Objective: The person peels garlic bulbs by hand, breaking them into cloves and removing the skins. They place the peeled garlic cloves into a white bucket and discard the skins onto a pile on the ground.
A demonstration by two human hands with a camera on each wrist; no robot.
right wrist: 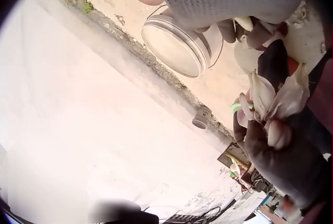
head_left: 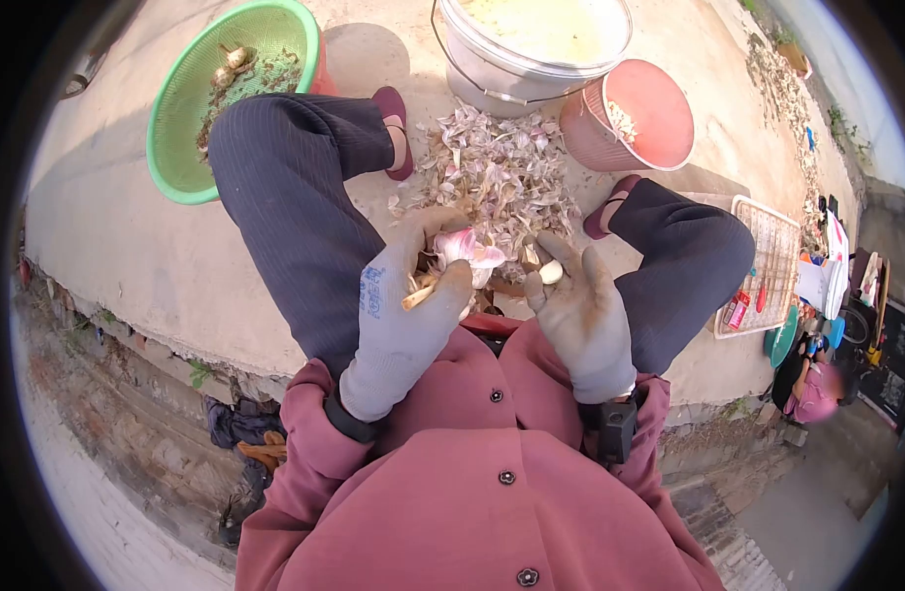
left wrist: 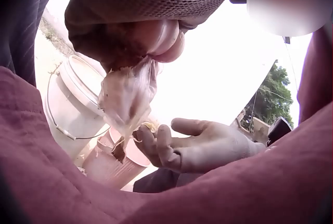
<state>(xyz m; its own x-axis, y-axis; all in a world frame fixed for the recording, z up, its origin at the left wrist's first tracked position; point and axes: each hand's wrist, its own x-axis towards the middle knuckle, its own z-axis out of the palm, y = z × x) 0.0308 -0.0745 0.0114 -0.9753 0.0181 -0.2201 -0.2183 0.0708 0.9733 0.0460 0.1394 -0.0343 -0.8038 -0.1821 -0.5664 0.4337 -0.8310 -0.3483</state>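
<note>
My gloved left hand [head_left: 403, 305] grips a broken-open garlic bulb [head_left: 462, 248] with pink and white skin, its dry stem poking out near the thumb. In the left wrist view, loose papery skin hangs below the bulb [left wrist: 127, 91]. Beside it, my gloved right hand [head_left: 592, 330] is turned palm up and holds a pale garlic clove [head_left: 551, 272] between thumb and fingers. The right wrist view shows the split bulb [right wrist: 281, 96] in the left hand, with its cloves spread apart. A heap of garlic skins [head_left: 502, 172] lies on the ground below both hands.
A green mesh basket [head_left: 162, 148] with some bulbs stands at left front. Ahead is a white bucket [head_left: 482, 74], and right of it a pink bucket [head_left: 664, 113] with cloves inside. A white plastic crate [head_left: 768, 261] lies at right; another person [head_left: 817, 389] sits farther off.
</note>
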